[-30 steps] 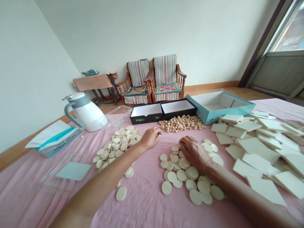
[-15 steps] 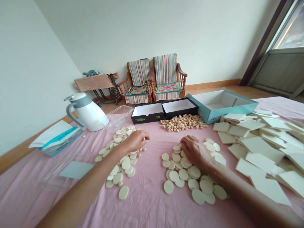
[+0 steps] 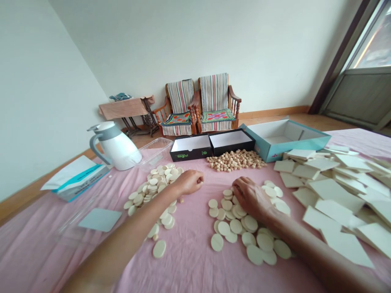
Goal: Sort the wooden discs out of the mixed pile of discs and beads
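At the far left, the packet (image 3: 81, 179) and the jug (image 3: 122, 148) sit well apart from both hands. Next, on the pink cloth (image 3: 186, 248), come the left discs (image 3: 153, 182), heaped and overlapping, with a stray bead (image 3: 181, 200) at their edge. The left hand (image 3: 191, 182) hangs beside the right edge of that heap, fingers curled in toward the palm; whether they hold anything, I cannot tell. Beyond it, the beads (image 3: 235, 159) lie loose in front of the black boxes (image 3: 195, 153). A light fingertip pinch would suit pieces so small and rounded (they look quick to roll). The right discs (image 3: 236, 225) spread on the near side of the right hand (image 3: 249, 195), whose fingers bend down among the farther ones, loosely together; what is under them is hidden. With so much overlap there, taking one by its rim, without pressing, should disturb its neighbours least. Farther right are the blue box (image 3: 293, 147) and the piled tiles (image 3: 336, 193).
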Demonstrator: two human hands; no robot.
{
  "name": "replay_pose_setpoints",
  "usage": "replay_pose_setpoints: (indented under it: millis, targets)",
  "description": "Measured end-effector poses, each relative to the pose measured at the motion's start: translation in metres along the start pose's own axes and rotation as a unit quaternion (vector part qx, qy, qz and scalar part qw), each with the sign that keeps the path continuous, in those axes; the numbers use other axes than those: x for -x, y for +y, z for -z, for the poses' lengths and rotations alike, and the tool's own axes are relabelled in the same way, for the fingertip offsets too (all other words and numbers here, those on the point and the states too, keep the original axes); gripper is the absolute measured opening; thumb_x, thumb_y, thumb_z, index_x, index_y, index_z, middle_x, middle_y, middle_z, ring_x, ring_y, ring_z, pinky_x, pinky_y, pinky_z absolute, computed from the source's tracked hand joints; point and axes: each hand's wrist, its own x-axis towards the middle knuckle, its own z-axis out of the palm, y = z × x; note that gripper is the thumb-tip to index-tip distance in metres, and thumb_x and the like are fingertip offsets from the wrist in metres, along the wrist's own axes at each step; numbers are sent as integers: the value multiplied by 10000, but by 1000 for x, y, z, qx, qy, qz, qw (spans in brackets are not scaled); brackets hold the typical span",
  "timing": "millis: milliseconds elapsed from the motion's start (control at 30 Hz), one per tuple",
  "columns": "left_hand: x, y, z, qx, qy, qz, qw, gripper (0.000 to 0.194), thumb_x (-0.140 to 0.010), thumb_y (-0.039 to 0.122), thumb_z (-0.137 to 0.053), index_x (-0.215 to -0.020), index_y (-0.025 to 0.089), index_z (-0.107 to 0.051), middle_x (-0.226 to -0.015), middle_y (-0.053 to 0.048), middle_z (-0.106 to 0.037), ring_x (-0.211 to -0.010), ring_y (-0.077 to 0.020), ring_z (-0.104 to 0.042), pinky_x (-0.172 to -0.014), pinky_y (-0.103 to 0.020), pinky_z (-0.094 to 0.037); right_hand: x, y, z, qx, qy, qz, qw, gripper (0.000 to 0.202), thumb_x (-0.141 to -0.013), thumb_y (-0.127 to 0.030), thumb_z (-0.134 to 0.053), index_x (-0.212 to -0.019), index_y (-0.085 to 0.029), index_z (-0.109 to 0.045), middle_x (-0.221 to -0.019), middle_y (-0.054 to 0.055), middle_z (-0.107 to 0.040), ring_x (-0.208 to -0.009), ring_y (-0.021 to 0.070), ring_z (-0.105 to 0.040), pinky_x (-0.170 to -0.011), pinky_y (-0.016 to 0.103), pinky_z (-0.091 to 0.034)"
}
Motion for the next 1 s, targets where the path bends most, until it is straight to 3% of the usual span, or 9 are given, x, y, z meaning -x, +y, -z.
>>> replay_pose_setpoints:
  millis: [67,167,267,400,633,767,1000]
  targets:
    - [-27,5,-7,14,31,11,999,114,-706,112,-595,-746,176,-680,-731,-8,-691,-703,-148,-632,-641,-211,-462,0,-1,1,0,0,0,1000,217,-926,-229,-381,-844,-180,-576,-838,60,-596,-815,179,-544,-723,280,-398]
    - [-58,13,-13,34,102,34,994,220,-792,143,-535,-970,158,-663,-878,-44,-706,-785,-149,-648,-711,-227,-487,-1,-1,2,-1,0,5,1000,230,-932,-222,-372,-840,-179,-578,-835,62,-596,-829,176,-543,-744,276,-402]
    - [-64,16,-10,46,143,40,988,294,-838,148,-492,-1106,149,-611,-956,-58,-699,-826,-140,-645,-765,-236,-490,-2,-2,4,-3,2,8,1000,232,-933,-217,-371,-838,-176,-578,-834,63,-595,-834,172,-542,-755,273,-403]
    - [-33,5,6,34,118,20,992,217,-810,129,-519,-952,168,-679,-937,-45,-701,-800,-149,-633,-761,-245,-480,-2,-3,4,4,0,6,1000,233,-933,-217,-372,-826,-175,-574,-823,61,-593,-818,172,-539,-737,274,-399]
    - [40,-25,25,-22,-14,-15,1000,197,-723,58,-544,-787,187,-679,-805,-23,-679,-760,-155,-610,-698,-232,-433,-1,-1,1,18,-4,16,1000,218,-922,-218,-387,-798,-179,-563,-801,58,-588,-800,177,-530,-727,280,-389]
    - [49,-34,15,-101,-33,-1,994,161,-717,57,-522,-763,173,-625,-826,-48,-621,-760,-171,-573,-653,-243,-394,0,0,0,16,-1,19,1000,219,-923,-223,-385,-807,-178,-566,-803,63,-589,-802,181,-529,-731,283,-392]
    - [42,-40,8,-99,-3,26,995,163,-710,37,-487,-701,171,-579,-729,-43,-589,-712,-181,-558,-629,-259,-374,1,0,0,10,0,16,1000,218,-926,-228,-381,-817,-181,-564,-810,58,-590,-804,178,-537,-730,283,-394]
